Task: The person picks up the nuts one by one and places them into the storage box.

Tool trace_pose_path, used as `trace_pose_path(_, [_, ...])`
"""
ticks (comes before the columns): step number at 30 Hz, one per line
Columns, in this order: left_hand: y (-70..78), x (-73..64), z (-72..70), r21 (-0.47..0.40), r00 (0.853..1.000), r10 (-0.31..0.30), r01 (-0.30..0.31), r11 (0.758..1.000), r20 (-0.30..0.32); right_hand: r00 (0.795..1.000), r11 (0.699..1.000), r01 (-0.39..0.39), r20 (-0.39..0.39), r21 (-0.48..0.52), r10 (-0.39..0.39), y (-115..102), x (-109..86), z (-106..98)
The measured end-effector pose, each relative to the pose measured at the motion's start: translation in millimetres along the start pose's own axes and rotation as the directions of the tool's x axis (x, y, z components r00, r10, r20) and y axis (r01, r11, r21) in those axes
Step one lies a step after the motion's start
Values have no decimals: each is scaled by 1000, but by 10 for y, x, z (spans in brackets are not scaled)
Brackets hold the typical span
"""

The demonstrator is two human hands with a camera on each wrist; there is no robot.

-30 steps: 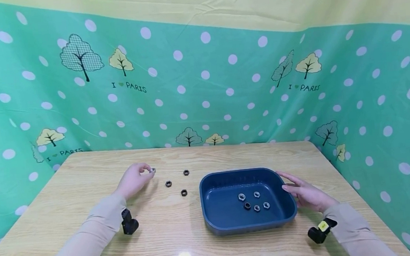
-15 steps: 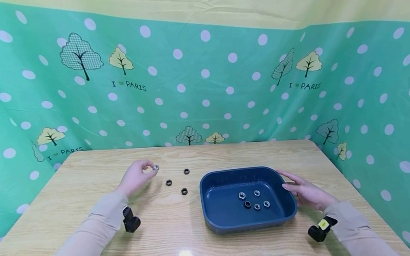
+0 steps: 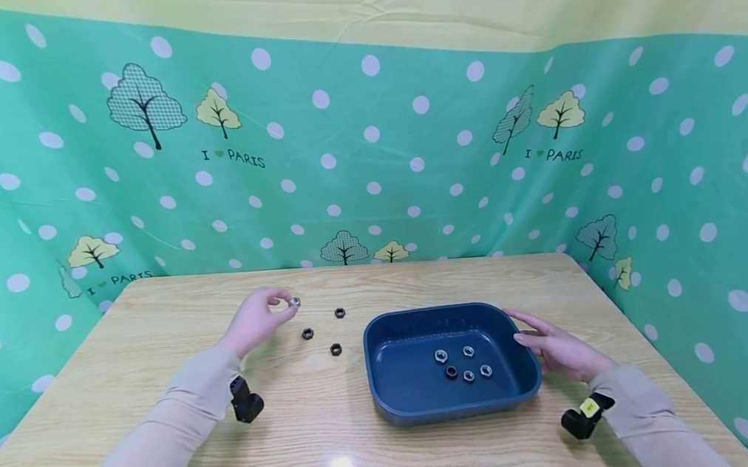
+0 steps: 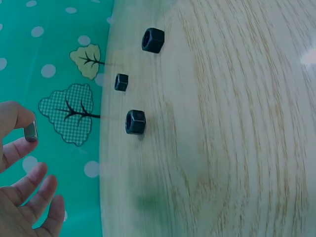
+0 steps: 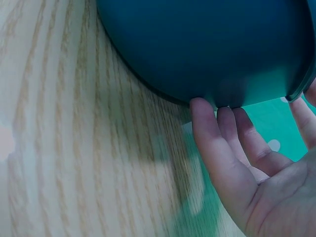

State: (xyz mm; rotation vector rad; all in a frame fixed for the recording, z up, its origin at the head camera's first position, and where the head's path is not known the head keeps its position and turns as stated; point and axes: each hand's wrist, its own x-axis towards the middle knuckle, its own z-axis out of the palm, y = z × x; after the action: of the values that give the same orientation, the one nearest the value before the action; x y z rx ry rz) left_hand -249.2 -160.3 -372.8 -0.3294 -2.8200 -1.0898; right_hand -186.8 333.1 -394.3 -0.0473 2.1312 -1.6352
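My left hand (image 3: 260,322) pinches a silver hex nut (image 3: 295,302) between thumb and forefinger above the far left of the table. In the left wrist view that nut (image 4: 30,131) shows edge-on at the fingertips, with the other fingers spread below. Three dark hex nuts lie on the wood: a far one (image 3: 339,313), a left one (image 3: 307,334) and a near one (image 3: 336,349). My right hand (image 3: 566,354) holds the right side of a blue bin (image 3: 456,412), thumb over the rim, several fingertips (image 5: 200,106) against the outer wall.
Inside the bin lie several silver nuts (image 3: 441,357) and one dark nut (image 3: 451,372). The wooden table (image 3: 286,449) meets a green dotted cloth (image 3: 367,152) at the back and right. Each wrist wears a black camera, the left one (image 3: 246,400) nearer the table's middle.
My left hand has moved slightly right and away from me with the silver nut still pinched. My right hand and the bin have stayed in place.
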Motion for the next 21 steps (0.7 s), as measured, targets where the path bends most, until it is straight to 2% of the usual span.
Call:
trace_pose_path(7, [92,16,26,20,1000,28,-28,999,-2,1000,1000,5,9,-2,-5,-11,-11,7])
trace_pose_path(13, [183,47,48,-5,997,77,-77,997,9,1000,1000,12,20,10,-12,-4,-12,12])
trace_pose_path(21, [381,90,50,-24,997,67,-66,998,36,1000,1000,-2,-9,1,2,1,-8,12])
